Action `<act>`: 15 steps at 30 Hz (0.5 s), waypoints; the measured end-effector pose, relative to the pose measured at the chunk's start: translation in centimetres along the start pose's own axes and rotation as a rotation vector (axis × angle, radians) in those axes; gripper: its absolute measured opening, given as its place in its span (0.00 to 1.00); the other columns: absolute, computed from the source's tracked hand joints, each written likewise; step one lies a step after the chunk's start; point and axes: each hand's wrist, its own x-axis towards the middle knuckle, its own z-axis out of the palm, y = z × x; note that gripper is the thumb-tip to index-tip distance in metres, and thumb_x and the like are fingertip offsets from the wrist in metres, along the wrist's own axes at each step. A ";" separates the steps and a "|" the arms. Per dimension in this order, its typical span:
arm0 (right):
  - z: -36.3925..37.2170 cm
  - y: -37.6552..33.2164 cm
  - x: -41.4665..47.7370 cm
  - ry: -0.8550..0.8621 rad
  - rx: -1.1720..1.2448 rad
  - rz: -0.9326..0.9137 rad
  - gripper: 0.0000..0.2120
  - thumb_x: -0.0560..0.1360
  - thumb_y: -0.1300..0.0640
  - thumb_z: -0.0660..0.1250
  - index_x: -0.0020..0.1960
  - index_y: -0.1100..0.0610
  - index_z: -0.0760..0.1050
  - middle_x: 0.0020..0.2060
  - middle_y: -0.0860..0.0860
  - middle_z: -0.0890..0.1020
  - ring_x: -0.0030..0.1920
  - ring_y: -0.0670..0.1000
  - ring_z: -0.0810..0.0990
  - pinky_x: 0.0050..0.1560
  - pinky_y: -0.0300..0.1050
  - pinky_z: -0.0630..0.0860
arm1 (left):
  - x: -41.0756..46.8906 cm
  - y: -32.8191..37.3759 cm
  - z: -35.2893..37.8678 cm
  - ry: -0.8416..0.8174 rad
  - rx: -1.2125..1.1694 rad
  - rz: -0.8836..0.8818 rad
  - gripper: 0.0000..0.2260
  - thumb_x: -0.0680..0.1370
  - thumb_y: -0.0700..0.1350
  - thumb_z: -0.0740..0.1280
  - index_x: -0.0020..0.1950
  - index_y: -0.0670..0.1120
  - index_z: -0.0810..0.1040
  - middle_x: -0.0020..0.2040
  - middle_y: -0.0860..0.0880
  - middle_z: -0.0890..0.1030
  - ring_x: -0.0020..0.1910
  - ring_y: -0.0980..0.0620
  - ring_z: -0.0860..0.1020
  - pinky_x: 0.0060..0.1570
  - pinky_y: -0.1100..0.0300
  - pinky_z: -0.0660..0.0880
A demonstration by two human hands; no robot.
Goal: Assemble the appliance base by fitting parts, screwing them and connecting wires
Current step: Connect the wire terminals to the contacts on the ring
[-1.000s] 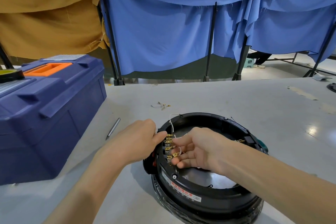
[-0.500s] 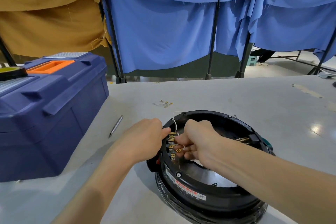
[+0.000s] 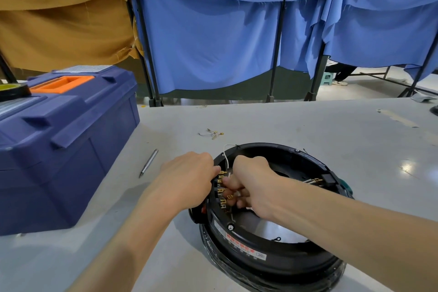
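A round black appliance base [image 3: 272,256] lies on the grey table, open side up, with a metal plate inside. A row of brass terminals [image 3: 222,191] stands along its left inner rim. A thin white wire [image 3: 226,160] loops up from there. My left hand [image 3: 187,180] grips the base's left rim, thumb by the terminals. My right hand [image 3: 251,182] reaches inside the ring and pinches a brass wire connector against the terminal row. More brass pins [image 3: 315,180] show at the right rim.
A large blue toolbox [image 3: 59,140] with an orange handle stands at the left, a tape roll [image 3: 13,90] on its lid. A metal pen-like tool [image 3: 148,162] lies on the table left of the base. Small loose wire bits [image 3: 212,133] lie behind it. Blue curtains hang beyond the table.
My right hand has curled tighter and moved up along the terminal row. My left hand stays on the rim.
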 end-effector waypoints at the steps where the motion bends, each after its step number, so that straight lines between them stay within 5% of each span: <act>1: -0.2 -0.1 -0.1 -0.008 -0.027 -0.007 0.09 0.74 0.68 0.57 0.36 0.65 0.72 0.17 0.54 0.74 0.15 0.51 0.69 0.22 0.35 0.62 | 0.0 0.0 0.0 -0.001 -0.003 0.004 0.19 0.84 0.52 0.55 0.34 0.48 0.61 0.33 0.50 0.66 0.29 0.53 0.64 0.36 0.56 0.63; 9: -1.3 0.0 0.1 -0.133 -0.036 -0.009 0.07 0.73 0.71 0.61 0.38 0.67 0.74 0.21 0.57 0.76 0.18 0.53 0.73 0.21 0.36 0.68 | 0.3 -1.1 0.3 -0.036 -0.189 0.050 0.23 0.83 0.52 0.56 0.30 0.44 0.61 0.27 0.49 0.67 0.26 0.50 0.65 0.28 0.56 0.61; 15: -3.2 0.5 -0.2 -0.258 -0.011 -0.045 0.08 0.78 0.65 0.65 0.47 0.71 0.76 0.31 0.63 0.82 0.26 0.59 0.81 0.26 0.43 0.77 | 0.4 -1.6 0.2 -0.060 -0.263 0.056 0.24 0.83 0.53 0.55 0.29 0.44 0.64 0.27 0.48 0.70 0.27 0.49 0.68 0.36 0.54 0.68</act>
